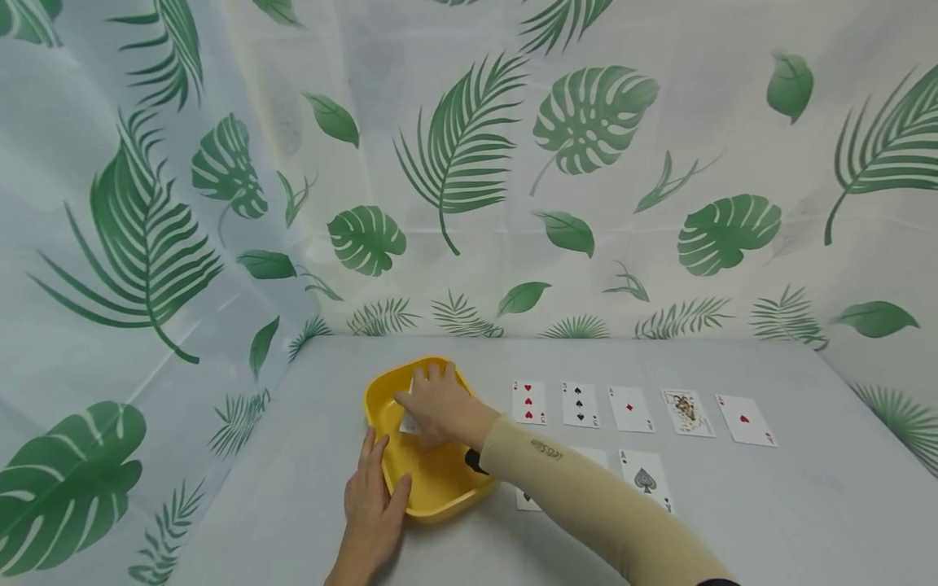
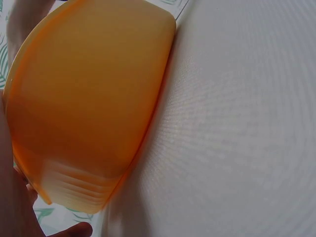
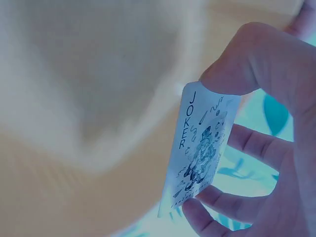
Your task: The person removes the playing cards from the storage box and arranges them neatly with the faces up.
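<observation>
In the head view my right hand [image 1: 440,407] is over the yellow plastic basin [image 1: 440,492]. It grips a joker playing card [image 3: 197,148] by its edges; the right wrist view shows the thumb at one end and fingertips at the other. From above, only slivers of that card show past the hand. My left hand [image 1: 370,505] rests along the basin's left rim, its fingers and thumb stretched out and touching it. The left wrist view is mostly filled by the basin's outer wall, with the left thumb low in the picture.
Right of the basin, a row of face-up cards includes a three of hearts [image 1: 528,402], a three of spades [image 1: 580,405], an ace of diamonds [image 1: 630,408], a joker [image 1: 687,413] and an ace of hearts [image 1: 746,420]. An ace of spades [image 1: 646,479] lies nearer, beside cards partly hidden by the right sleeve.
</observation>
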A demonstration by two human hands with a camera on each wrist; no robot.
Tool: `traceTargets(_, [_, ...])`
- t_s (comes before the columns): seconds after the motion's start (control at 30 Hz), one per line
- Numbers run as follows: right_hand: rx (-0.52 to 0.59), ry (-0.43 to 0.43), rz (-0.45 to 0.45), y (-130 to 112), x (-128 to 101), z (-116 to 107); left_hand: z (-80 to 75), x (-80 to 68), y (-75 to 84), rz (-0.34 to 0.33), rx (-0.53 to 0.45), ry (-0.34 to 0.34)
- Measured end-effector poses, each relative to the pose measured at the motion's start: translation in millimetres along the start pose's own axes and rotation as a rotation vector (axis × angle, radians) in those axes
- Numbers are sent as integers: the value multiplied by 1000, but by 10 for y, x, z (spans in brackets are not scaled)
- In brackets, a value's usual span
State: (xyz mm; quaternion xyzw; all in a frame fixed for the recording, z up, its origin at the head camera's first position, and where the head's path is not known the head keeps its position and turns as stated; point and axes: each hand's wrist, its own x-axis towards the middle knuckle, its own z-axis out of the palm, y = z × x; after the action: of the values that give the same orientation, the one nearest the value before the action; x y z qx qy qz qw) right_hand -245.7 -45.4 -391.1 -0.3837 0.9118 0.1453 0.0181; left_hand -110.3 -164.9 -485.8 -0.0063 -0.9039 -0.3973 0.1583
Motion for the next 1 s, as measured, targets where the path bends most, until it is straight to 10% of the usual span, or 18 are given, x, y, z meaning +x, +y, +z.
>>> traceTargets(0.57, [55, 159, -44, 745, -954, -262, 9, -15, -17, 13, -11, 1])
traceTargets(1.0, [96, 237, -19, 1294, -1918, 416, 0, -40, 19, 30, -33, 0])
